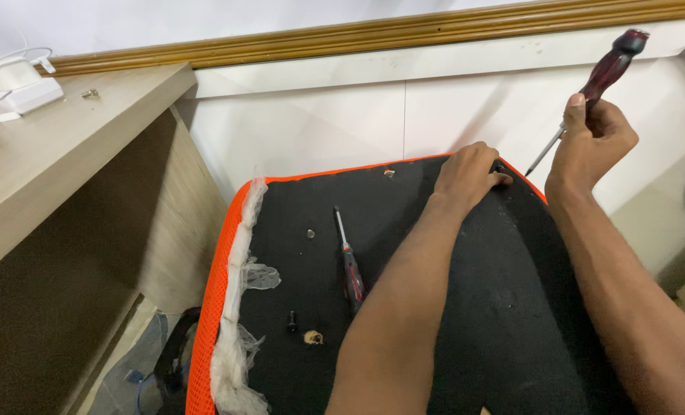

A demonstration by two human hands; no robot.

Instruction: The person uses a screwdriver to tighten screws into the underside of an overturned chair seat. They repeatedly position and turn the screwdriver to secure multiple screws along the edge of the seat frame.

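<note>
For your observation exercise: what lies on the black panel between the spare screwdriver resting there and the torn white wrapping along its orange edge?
In the head view, between the spare screwdriver and the white wrapping lie a small silver fitting, a black bolt and a ragged hole on the black panel.

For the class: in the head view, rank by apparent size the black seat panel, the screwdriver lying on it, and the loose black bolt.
1. Black seat panel
2. Lying screwdriver
3. Loose black bolt
</note>
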